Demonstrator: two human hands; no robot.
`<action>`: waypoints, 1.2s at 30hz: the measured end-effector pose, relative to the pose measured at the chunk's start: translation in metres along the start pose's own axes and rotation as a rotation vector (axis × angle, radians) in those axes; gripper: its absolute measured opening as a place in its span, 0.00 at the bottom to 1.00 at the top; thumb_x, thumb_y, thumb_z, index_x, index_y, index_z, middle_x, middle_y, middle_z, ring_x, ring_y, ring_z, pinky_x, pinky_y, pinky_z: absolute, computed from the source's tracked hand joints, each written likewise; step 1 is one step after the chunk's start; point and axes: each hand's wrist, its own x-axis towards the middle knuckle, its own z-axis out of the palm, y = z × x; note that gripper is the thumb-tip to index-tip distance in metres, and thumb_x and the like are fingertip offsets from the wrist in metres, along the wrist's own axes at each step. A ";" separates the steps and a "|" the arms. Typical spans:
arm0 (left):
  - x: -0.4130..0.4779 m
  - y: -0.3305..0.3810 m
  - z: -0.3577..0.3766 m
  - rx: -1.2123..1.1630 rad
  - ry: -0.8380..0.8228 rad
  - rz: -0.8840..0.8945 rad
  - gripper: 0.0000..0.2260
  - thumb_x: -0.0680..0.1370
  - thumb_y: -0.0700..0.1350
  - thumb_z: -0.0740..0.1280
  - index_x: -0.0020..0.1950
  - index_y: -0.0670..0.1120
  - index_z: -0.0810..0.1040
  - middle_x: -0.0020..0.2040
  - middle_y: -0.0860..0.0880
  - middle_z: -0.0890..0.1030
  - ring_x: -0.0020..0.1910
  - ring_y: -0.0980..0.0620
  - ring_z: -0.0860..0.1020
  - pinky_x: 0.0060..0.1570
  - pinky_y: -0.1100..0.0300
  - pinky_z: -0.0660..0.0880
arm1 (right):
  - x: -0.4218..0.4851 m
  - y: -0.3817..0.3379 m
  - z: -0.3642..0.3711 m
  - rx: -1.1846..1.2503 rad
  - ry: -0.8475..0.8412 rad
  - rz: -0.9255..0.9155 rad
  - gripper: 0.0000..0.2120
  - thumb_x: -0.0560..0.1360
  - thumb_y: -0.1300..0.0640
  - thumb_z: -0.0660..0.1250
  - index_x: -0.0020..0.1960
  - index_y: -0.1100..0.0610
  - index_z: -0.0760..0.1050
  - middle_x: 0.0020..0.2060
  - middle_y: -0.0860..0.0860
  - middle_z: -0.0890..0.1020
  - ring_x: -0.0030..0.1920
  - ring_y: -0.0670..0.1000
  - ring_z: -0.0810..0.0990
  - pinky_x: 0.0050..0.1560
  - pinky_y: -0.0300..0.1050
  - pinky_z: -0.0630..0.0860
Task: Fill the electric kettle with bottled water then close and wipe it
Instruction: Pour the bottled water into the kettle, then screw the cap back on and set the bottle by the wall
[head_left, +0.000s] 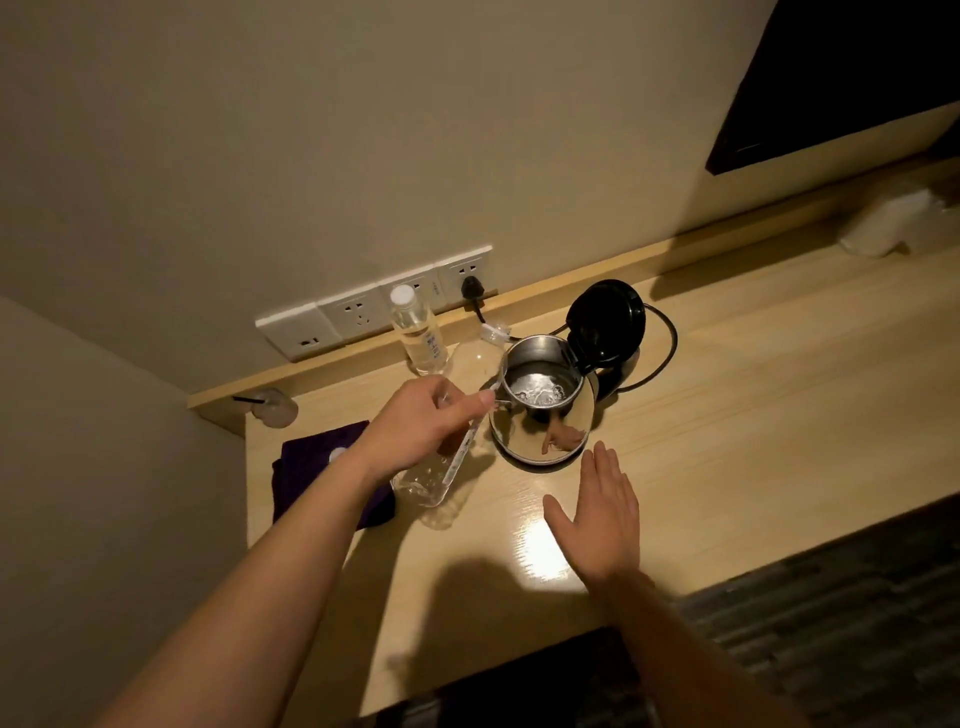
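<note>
While our left hand (415, 426) tips the clear water bottle (447, 460) neck-first over the rim of the electric kettle (543, 415), we can see bubbling water pooled in the steel pot. That grip is wrapped fully around the bottle's upper body, thumb toward the neck, base lifted back toward us. Our right hand (597, 525) is flat and spread, holding nothing, hovering or resting on the tabletop (753, 415) just in front of the kettle; we cannot tell whether it touches the wood.

The kettle stands near the back wall, its black lid (605, 322) swung up and open, its cord running to a plug (471, 288) in the wall sockets. A second, capped bottle (415, 332) stands upright behind, and a dark purple cloth (311, 467) lies to the left, under our forearm.

We judge the bottle thin-walled and soft, lighter as it drains, so squeezing hard would buckle it and splash; a hold around the middle suits it. The kettle's polished shell looks slippery and grows heavier with water, so we would steady it by its handle, hidden here behind the lid. The cloth is limp and easy to bunch for wiping.
</note>
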 end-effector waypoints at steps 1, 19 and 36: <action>-0.002 -0.008 0.004 -0.046 0.041 -0.009 0.24 0.75 0.65 0.72 0.51 0.43 0.80 0.42 0.48 0.84 0.40 0.53 0.80 0.46 0.49 0.79 | -0.002 -0.001 -0.006 0.082 -0.020 0.024 0.37 0.80 0.40 0.61 0.82 0.55 0.56 0.83 0.51 0.54 0.83 0.51 0.49 0.81 0.50 0.48; -0.081 -0.033 0.000 -0.832 0.192 -0.075 0.34 0.78 0.69 0.48 0.55 0.46 0.82 0.53 0.38 0.88 0.56 0.40 0.86 0.52 0.51 0.84 | -0.022 -0.215 -0.119 0.882 -0.285 -0.208 0.34 0.69 0.29 0.66 0.71 0.40 0.71 0.68 0.39 0.76 0.69 0.39 0.73 0.72 0.49 0.72; -0.009 -0.194 -0.063 0.122 0.409 -0.349 0.28 0.80 0.66 0.63 0.68 0.45 0.76 0.63 0.43 0.75 0.61 0.41 0.78 0.59 0.49 0.75 | -0.007 -0.238 -0.075 0.675 -0.436 -0.184 0.26 0.76 0.45 0.72 0.72 0.42 0.69 0.63 0.41 0.80 0.65 0.38 0.77 0.63 0.38 0.75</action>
